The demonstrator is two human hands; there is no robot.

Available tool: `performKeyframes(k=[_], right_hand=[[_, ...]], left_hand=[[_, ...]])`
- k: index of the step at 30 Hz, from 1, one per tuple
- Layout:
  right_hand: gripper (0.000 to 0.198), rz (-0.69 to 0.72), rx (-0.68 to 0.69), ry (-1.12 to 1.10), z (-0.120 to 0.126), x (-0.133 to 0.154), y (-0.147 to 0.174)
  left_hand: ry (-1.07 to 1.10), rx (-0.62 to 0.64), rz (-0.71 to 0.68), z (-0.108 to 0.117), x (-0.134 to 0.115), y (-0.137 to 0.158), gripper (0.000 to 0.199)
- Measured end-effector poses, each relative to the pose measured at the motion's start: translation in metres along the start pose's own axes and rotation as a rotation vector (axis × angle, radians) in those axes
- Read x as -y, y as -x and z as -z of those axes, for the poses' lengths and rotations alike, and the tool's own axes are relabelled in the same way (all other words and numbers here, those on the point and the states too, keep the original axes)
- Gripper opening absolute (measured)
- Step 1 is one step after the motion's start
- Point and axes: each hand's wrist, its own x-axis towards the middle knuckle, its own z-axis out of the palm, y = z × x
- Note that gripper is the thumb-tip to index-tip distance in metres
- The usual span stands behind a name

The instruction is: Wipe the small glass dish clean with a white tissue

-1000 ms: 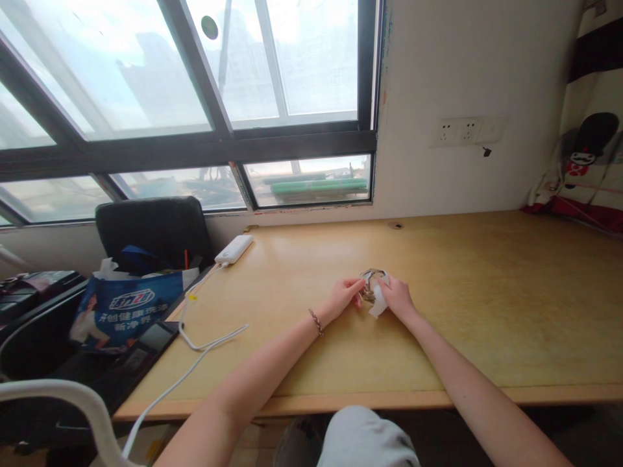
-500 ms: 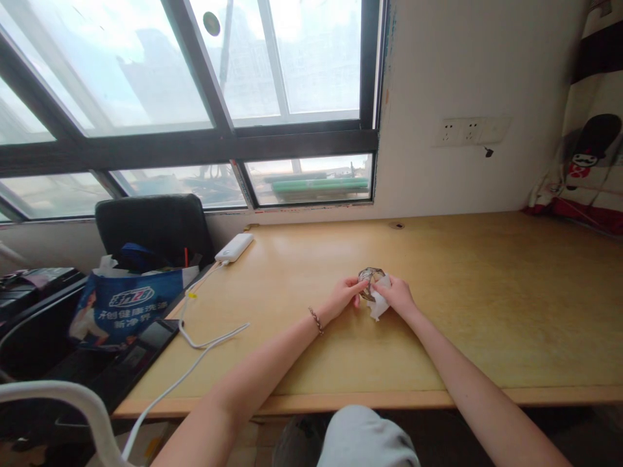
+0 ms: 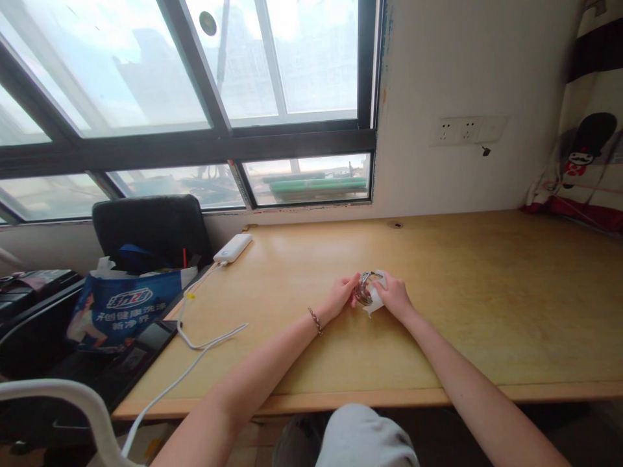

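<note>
Fingers (image 3: 351,283) of the left hand (image 3: 342,297) gripped a shiny round thing (image 3: 361,295); the right hand (image 3: 396,298) held tissue (image 3: 374,303) against it, over the table (image 3: 487,298), well inside its near edge (image 3: 418,398). Wood spread broadly right; cable (image 3: 228,335) and power bank (image 3: 234,248) lay left.

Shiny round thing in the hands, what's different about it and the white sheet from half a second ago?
The shiny round thing and the white sheet's hanging end shifted slightly left. Neither was let go: left hand on the round thing, right hand on the sheet. The power bank and blue bag stayed put.
</note>
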Motion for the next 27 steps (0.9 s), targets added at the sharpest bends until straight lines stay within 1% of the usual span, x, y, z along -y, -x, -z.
performKeyframes(k=[3, 5, 8, 11, 14, 20, 22, 25, 27], right_hand=[[0.027, -0.031, -0.025, 0.059, -0.002, -0.004, 0.0], [0.028, -0.053, -0.038, 0.059, -0.003, -0.005, 0.0], [0.03, -0.049, -0.036, 0.028, -0.003, -0.005, -0.001], [0.031, -0.05, -0.053, 0.013, -0.002, -0.005, -0.002], [0.037, -0.063, -0.055, 0.043, -0.003, -0.005, -0.002], [0.03, 0.067, -0.028, 0.051, 0.001, 0.004, 0.005], [0.031, 0.099, -0.059, 0.075, 0.004, 0.008, 0.007], [0.035, 0.123, -0.123, 0.118, 0.007, 0.011, 0.009], [0.037, 0.135, -0.138, 0.145, 0.007, 0.011, 0.008]], left_hand=[[-0.045, 0.089, -0.064, -0.004, -0.005, 0.002, 0.055], [-0.052, 0.134, -0.091, -0.006, -0.007, 0.003, 0.052], [-0.043, 0.136, -0.104, -0.006, -0.009, 0.003, 0.051], [-0.044, 0.126, -0.086, -0.003, -0.009, 0.004, 0.044], [-0.046, 0.1, -0.054, 0.0, -0.009, 0.005, 0.04], [-0.015, 0.043, -0.002, 0.001, -0.007, 0.003, 0.034], [0.014, 0.045, -0.002, 0.002, -0.006, 0.001, 0.034], [0.066, 0.082, 0.001, 0.002, -0.005, 0.0, 0.037], [0.075, 0.096, 0.023, 0.002, -0.004, -0.001, 0.038]])
